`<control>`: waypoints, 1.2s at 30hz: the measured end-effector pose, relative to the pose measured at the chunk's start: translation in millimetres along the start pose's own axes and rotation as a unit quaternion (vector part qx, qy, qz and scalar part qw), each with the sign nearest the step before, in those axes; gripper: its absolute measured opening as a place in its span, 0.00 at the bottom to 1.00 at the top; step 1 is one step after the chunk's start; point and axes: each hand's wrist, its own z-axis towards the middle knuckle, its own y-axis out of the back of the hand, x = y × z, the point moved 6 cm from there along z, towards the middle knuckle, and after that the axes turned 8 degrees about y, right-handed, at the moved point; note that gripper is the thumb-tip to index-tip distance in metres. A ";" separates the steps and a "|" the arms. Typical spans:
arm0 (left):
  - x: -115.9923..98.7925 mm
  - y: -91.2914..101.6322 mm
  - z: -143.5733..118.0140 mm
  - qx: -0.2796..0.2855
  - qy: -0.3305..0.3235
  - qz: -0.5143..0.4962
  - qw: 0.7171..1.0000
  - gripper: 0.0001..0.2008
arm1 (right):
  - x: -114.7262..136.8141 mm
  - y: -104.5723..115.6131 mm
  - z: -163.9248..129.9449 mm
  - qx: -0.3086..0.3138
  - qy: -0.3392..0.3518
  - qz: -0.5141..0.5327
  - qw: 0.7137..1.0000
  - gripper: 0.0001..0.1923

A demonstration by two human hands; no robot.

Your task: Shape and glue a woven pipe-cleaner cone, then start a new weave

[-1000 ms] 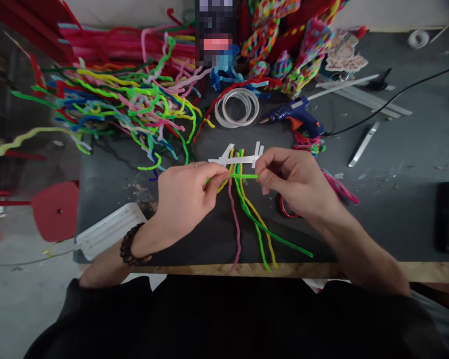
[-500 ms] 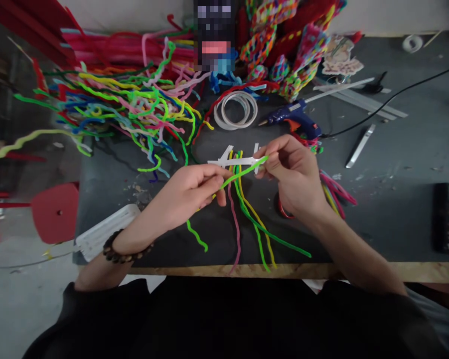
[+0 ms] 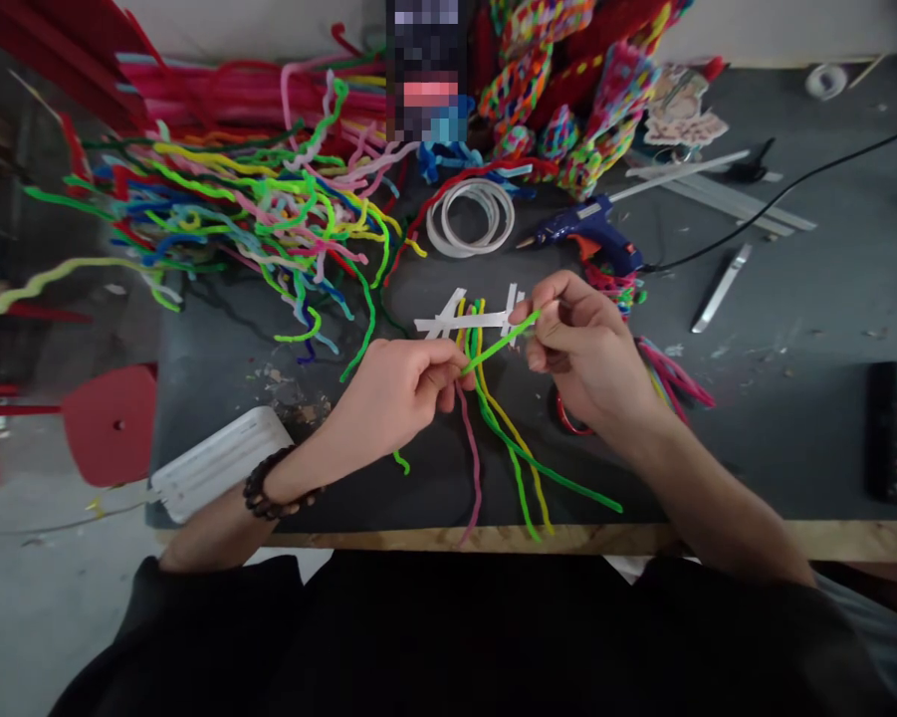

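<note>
Between my two hands a bright green pipe cleaner (image 3: pixel 502 343) is stretched at a slant. My left hand (image 3: pixel 410 383) pinches it near its middle, and its tail shows below that hand. The fingertips of my right hand (image 3: pixel 586 344) grip its upper end. Under the hands lie several pipe cleaners: a pink one (image 3: pixel 472 468), a yellow one (image 3: pixel 536 483) and green ones (image 3: pixel 567 478), fanned toward the table's front edge. White strips of tape (image 3: pixel 463 322) hold their top ends to the dark tabletop. Red scissor handles (image 3: pixel 565 413) peek out beside my right hand.
A tangled heap of colourful pipe cleaners (image 3: pixel 231 209) fills the back left. Rolls of white tape (image 3: pixel 469 219), a blue glue gun (image 3: pixel 589 231) with its cord, and tweezers (image 3: pixel 723 289) lie beyond my hands. A white case (image 3: pixel 224 463) sits left, a phone (image 3: pixel 896 433) right.
My left hand has slid up and right along the green pipe cleaner, closer to my right hand, and now pinches it more tightly. My right hand has barely moved.
</note>
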 end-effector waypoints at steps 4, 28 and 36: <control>1.0 -5.9 0.3 0.030 0.012 -0.073 0.997 0.14 | -3.9 10.7 4.8 -0.046 0.017 -0.002 0.999 0.15; 7.7 -38.2 -5.7 0.148 0.098 -0.284 0.942 0.12 | -8.6 34.7 19.5 -0.034 0.006 0.022 0.999 0.14; 17.4 -46.2 -5.2 0.192 0.136 -0.387 0.892 0.11 | -23.6 48.8 28.7 -0.044 0.043 -0.022 0.998 0.14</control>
